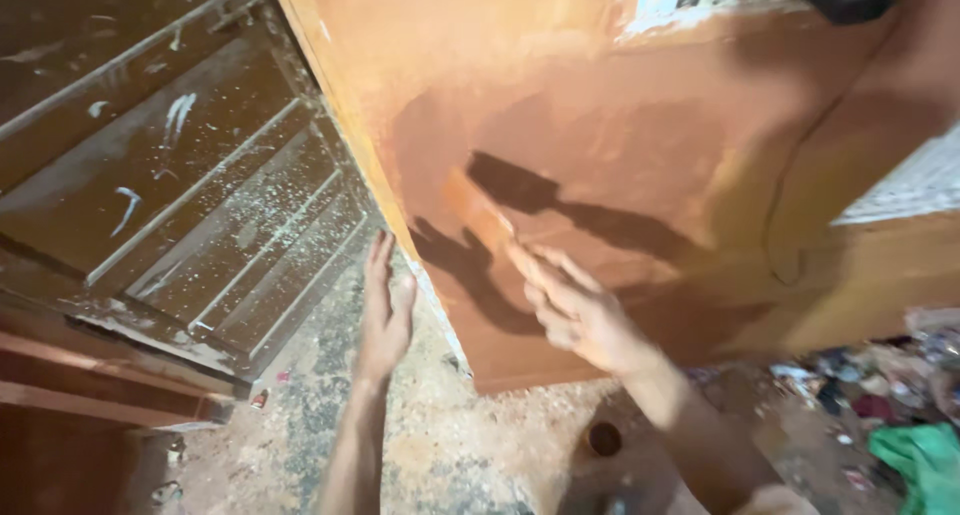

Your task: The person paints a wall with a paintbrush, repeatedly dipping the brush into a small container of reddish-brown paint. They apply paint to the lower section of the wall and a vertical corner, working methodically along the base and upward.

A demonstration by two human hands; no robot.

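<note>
A dark, paint-spattered metal gate [190, 175] leans at the left, and the left hand [383, 310] is raised beside it, open and flat, holding nothing, near the edge of the orange board [600, 125]. The right hand [575, 310] presses a brush [480, 210] against the board's wet brown patch, fingers wrapped round it. A green cloth [925, 460] lies on the floor at far right.

Orange-brown wooden panel [620, 145] blocking directly ahead of right hand [580, 315], its edge beside left hand [385, 315], dusty floor [450, 445] open below both, slatted door [180, 175] closing off the left
</note>
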